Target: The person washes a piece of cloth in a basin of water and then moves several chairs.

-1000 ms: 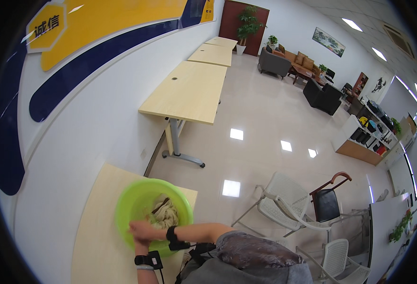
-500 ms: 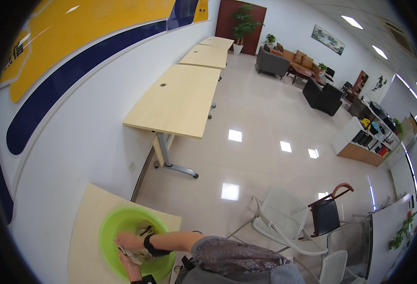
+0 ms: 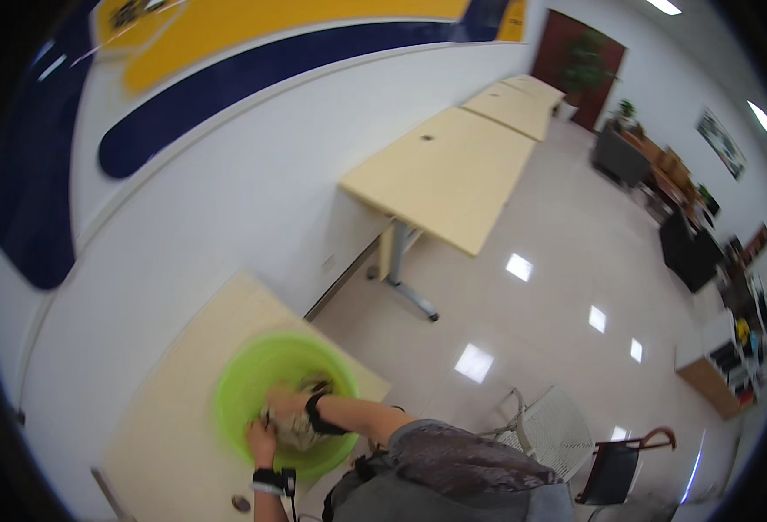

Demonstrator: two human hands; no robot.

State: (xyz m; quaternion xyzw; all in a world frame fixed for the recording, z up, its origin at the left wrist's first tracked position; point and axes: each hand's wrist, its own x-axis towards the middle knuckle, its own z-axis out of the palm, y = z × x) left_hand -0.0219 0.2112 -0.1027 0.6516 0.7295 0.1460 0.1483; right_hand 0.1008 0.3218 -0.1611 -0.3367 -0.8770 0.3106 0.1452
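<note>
A bright green plastic basin stands on a pale wood table, with a crumpled beige and grey cloth inside it. My right hand reaches into the basin from the right, a black band at its wrist, and is closed on the upper part of the cloth. My left hand comes over the near rim from below, its fingers gripping the cloth's left side. It wears a wrist strap with a small black device. Motion blur and the cloth's folds hide some fingertips.
The basin's table runs along the white wall and has a round cable hole near me. Farther off stand light wood desks on wheeled legs. To the right are a white mesh chair and a black chair with a curved wooden arm.
The view has swung left and tilted, so the basin sits farther right and more of the table shows. Both hands stay on the cloth in the basin; the left forearm shows more.
</note>
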